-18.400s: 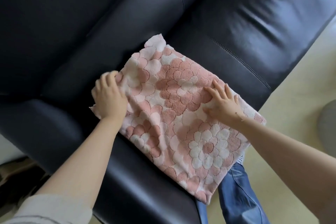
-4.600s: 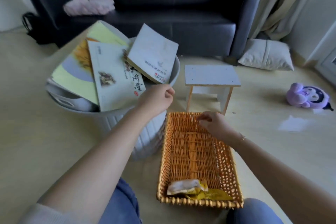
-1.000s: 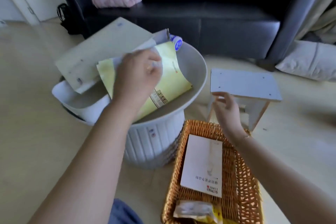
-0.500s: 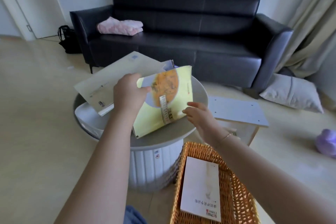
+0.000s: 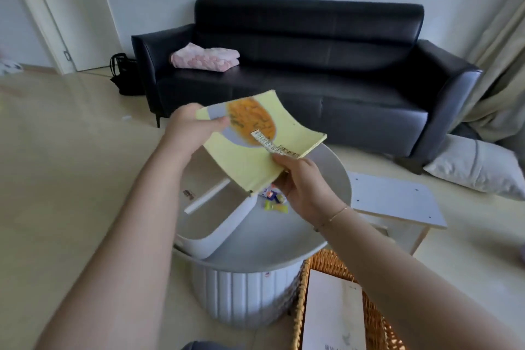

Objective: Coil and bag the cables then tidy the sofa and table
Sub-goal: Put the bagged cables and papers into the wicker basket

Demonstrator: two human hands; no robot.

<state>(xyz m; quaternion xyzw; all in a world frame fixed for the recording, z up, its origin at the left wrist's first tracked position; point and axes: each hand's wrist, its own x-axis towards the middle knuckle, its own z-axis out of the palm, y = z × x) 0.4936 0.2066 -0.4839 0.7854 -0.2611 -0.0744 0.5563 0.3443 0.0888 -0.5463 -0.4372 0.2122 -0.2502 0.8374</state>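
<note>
A yellow book [image 5: 250,148] with an orange circle on its cover hangs in the air above the round white table [image 5: 321,224]. My left hand [image 5: 189,131] grips its far left corner, thumb on the cover. My right hand [image 5: 302,182] holds its near right edge from below. A white tray [image 5: 218,224] lies on the table's left part, with a few small sweets [image 5: 274,202] beside it. The wicker basket [image 5: 312,301] stands on the floor at the lower right with a white book [image 5: 332,312] inside. A folded pink towel [image 5: 204,58] lies on the black sofa [image 5: 326,79].
A small white stool [image 5: 395,202] stands right of the table. A pale cushion [image 5: 480,167] lies on the floor by the sofa's right arm. A black bag [image 5: 122,74] sits beside the sofa's left arm. Curtains hang at the far right.
Both hands have lifted the yellow book off the table, and my right hand now holds its edge. The large pale book is no longer seen on the table, and the white tray shows.
</note>
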